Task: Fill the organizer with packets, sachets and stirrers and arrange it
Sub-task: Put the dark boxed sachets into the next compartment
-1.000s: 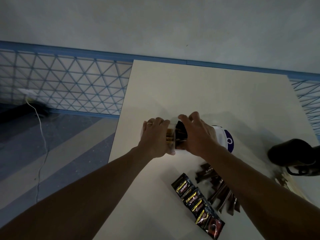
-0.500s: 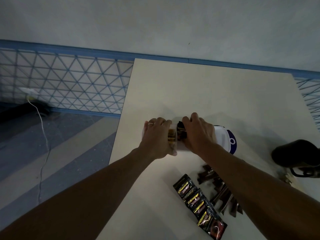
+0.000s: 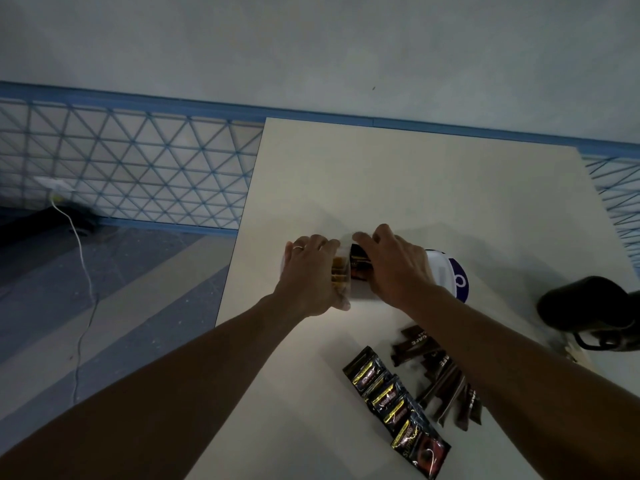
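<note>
A clear organizer (image 3: 346, 268) stands on the pale table (image 3: 415, 188), mostly hidden by my hands. My left hand (image 3: 308, 275) wraps its left side, over yellow-orange sachets (image 3: 338, 273). My right hand (image 3: 398, 268) lies on its right side, fingers on dark packets (image 3: 358, 266) standing inside. Closer to me, a row of black coffee packets (image 3: 394, 407) lies on the table. Beside them is a loose pile of brown stick sachets (image 3: 440, 375).
A white tub with a purple label (image 3: 450, 275) stands right behind my right hand. A black object (image 3: 588, 310) sits at the table's right edge. The table's left edge drops to a blue floor with a white cable (image 3: 83, 271).
My right hand has pushed the dark packets down into the organizer and slid slightly forward over them. The left hand stays in place.
</note>
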